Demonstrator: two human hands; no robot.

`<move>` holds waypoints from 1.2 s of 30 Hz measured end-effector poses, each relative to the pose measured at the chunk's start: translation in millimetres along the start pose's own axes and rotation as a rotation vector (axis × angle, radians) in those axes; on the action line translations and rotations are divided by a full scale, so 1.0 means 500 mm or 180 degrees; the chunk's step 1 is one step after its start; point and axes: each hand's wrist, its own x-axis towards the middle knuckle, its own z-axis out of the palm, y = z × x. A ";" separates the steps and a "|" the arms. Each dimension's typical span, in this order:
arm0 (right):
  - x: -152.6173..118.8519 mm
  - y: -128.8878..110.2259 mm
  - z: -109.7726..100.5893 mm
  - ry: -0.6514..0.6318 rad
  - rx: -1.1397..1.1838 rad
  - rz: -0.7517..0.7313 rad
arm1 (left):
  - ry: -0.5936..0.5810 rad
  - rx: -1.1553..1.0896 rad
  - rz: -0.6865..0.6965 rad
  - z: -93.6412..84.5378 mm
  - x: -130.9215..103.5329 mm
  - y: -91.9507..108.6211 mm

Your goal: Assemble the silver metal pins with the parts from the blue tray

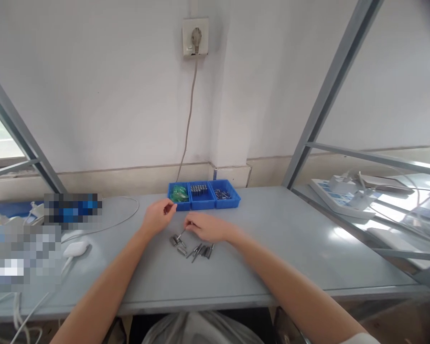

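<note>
At the near edge, grey clothing (200,329) is seen below the front of the grey table (272,267); a little farther in, a loose cluster of metal parts (202,251) is spread on the tabletop, with a short metal piece (182,251) lying just to its left and a thicker cylindrical part (174,240) lying beyond that piece; a slim metal rod (181,234) is pinched at its upper end between the thumb and fingers of the right hand (208,227), and its lower end is held close to the thicker part, though whether the two touch cannot be told; the left hand (159,216) is held farther in and to the left, its fingers curled and thumb and forefinger brought together beside the front of the left bin, and whether anything small is gripped there cannot be told; at the far side of the table, three blue bins are set side by side: green material is held in the left bin (184,207), small dark cylinders are ranged in rows in the back of the middle bin (202,204), and small metal pins are heaped in the right bin (227,204); on the left of the table a white adapter (76,248) is laid among white cables, and at the right, past the metal frame (310,114), white devices are seen; beyond the bins, a grey cord (190,110) is run up the white wall (129,86) to a plug (196,37) fitted in a socket (186,36).
</note>
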 end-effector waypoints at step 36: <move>0.026 0.002 0.038 -0.0118 -0.0261 -0.0332 | -0.0544 -0.0009 -0.0022 -0.009 0.009 -0.008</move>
